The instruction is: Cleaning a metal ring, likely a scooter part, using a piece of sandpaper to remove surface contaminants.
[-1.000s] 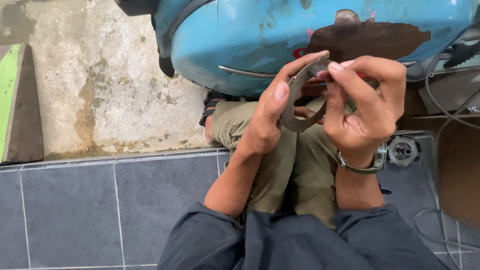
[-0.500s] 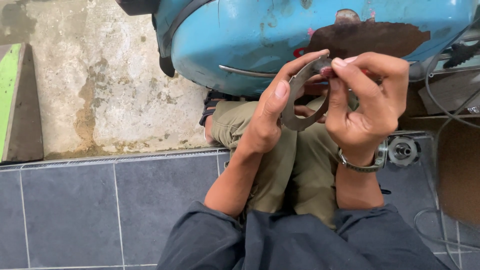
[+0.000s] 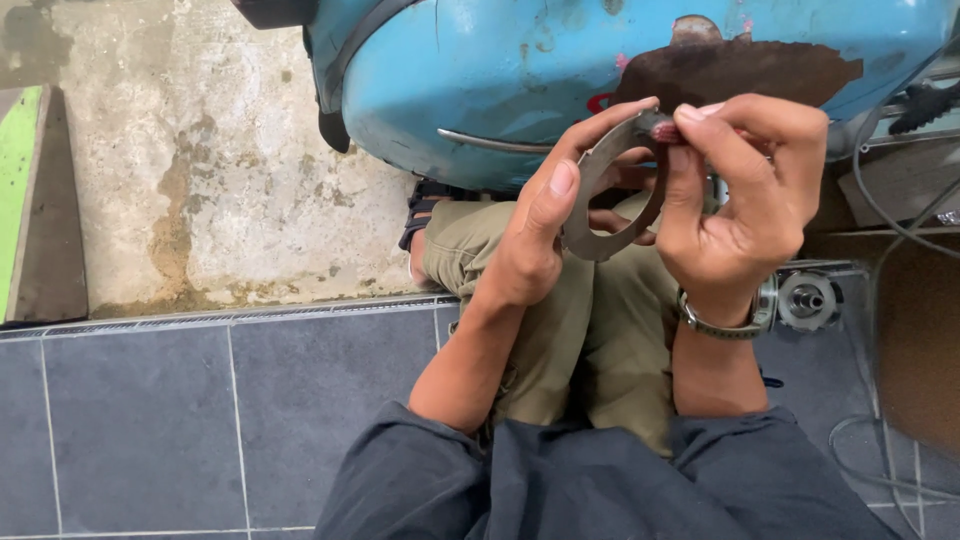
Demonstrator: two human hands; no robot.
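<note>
Both hands hold a thin grey metal ring-shaped part (image 3: 600,238), like a flat gasket or plate, in front of my chest. My left hand (image 3: 535,235) grips its left edge with thumb and fingers. My right hand (image 3: 740,210), with a metal watch on its wrist, pinches the ring's top edge between thumb and fingertips. Just beyond the hands sits a light blue scooter body panel (image 3: 480,80) with a rusty bare patch (image 3: 730,70). My knees in olive trousers lie under the hands.
A small round metal part (image 3: 808,298) lies on the floor by my right wrist. Cables (image 3: 880,200) run down the right side. Dark grey tiles (image 3: 200,420) meet stained concrete (image 3: 200,180) at a drain channel. A green-edged board (image 3: 20,190) lies at far left.
My right hand's fingertips have shifted slightly along the ring's top edge. The ring has stayed in about the same place between both hands.
</note>
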